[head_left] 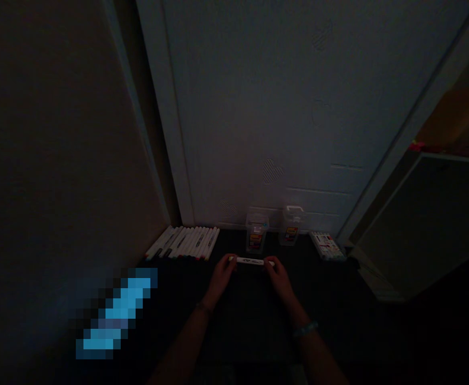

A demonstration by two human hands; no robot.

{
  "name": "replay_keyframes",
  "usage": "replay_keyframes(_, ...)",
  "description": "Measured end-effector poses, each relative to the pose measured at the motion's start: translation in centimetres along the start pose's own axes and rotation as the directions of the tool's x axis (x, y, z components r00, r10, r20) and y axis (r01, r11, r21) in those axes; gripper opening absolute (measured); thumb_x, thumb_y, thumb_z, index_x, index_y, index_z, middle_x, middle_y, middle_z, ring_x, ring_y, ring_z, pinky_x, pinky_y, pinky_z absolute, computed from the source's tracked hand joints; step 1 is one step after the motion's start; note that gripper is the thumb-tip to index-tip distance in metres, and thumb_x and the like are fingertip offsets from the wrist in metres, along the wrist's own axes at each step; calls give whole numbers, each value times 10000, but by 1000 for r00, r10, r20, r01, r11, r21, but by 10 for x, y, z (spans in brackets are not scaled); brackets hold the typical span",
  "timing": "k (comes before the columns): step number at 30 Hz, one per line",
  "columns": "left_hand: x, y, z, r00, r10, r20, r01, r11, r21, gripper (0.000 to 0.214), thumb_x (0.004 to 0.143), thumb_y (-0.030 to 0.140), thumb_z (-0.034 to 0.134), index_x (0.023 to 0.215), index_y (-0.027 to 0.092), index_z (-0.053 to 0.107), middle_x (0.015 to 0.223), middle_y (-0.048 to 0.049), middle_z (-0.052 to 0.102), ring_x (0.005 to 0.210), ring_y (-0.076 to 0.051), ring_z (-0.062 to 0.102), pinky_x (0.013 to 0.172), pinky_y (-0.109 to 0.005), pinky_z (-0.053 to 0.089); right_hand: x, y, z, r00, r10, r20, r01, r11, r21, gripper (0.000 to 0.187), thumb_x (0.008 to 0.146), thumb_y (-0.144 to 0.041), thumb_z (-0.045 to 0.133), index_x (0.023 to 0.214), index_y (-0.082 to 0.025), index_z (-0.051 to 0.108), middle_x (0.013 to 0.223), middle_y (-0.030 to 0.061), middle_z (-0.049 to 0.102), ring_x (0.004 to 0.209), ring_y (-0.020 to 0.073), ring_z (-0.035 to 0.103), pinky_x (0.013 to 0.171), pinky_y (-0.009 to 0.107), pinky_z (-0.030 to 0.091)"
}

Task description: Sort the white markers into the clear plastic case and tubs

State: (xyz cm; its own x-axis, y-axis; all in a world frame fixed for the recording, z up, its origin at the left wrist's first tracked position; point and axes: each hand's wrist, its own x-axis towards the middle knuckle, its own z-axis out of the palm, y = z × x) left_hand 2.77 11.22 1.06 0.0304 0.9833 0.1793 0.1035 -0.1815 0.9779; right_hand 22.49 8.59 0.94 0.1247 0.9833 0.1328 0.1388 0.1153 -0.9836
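Note:
The scene is very dark. My left hand (223, 275) and my right hand (278, 275) hold one white marker (251, 261) level between them, each hand pinching one end of it. The marker hangs a little above a dark surface. Behind it stand two small clear containers, the left container (257, 233) and the right container (291, 225) with a white handle. A row of several white markers (186, 243) lies to the left of them.
Another small set of markers (327, 246) lies at the right. A white door (278, 107) and wall close off the back. A pale board (422, 224) leans at the right. A blurred blue patch (116, 315) shows at lower left.

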Motion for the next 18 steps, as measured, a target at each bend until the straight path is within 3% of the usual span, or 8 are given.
replay_keyframes(18,1,-5,-1,1000,17,12,-17,1000,-16,374,757,495,495,917,170,584,649,19,528,638,-135,500,631,-238,385,-1,2,-1,999,-40,12,40,999,-24,350,775,-531,484,892,-215,580,700,-4,574,658,155,522,575,236,389)
